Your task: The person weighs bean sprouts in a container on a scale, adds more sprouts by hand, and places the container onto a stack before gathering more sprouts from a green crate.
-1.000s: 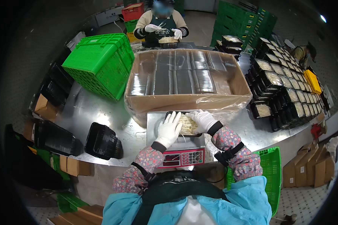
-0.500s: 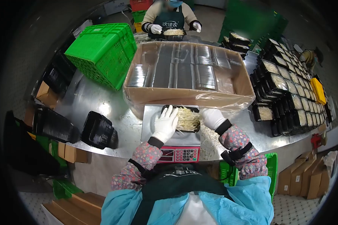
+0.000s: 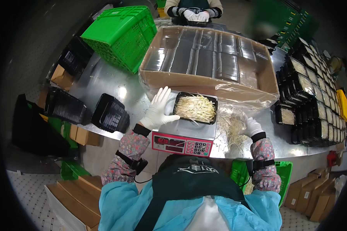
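Note:
A black plastic tray (image 3: 176, 106) filled with pale bean sprouts (image 3: 196, 108) sits on the metal plate of a red-fronted weighing scale (image 3: 181, 144), whose red digits are lit. My left hand (image 3: 157, 111), in a white glove, is open with fingers stretched at the tray's left side, the thumb reaching towards its edge. To the right of the scale lies a loose heap of sprouts (image 3: 230, 129) on the metal table. My gloved right hand (image 3: 252, 126) is at the heap's right edge, fingers apart and partly among the strands.
Behind the scale stands a cardboard box (image 3: 204, 82) of stacked clear lids. Stacked black trays (image 3: 111, 113) and a green crate (image 3: 121, 36) are on the left. Filled trays (image 3: 306, 86) are piled at right. A co-worker's gloved hands (image 3: 196, 15) hold a tray opposite.
My left hand has come off the sprouts to the tray's left. My right hand has moved from the tray's right side down to the loose heap. The view has shifted.

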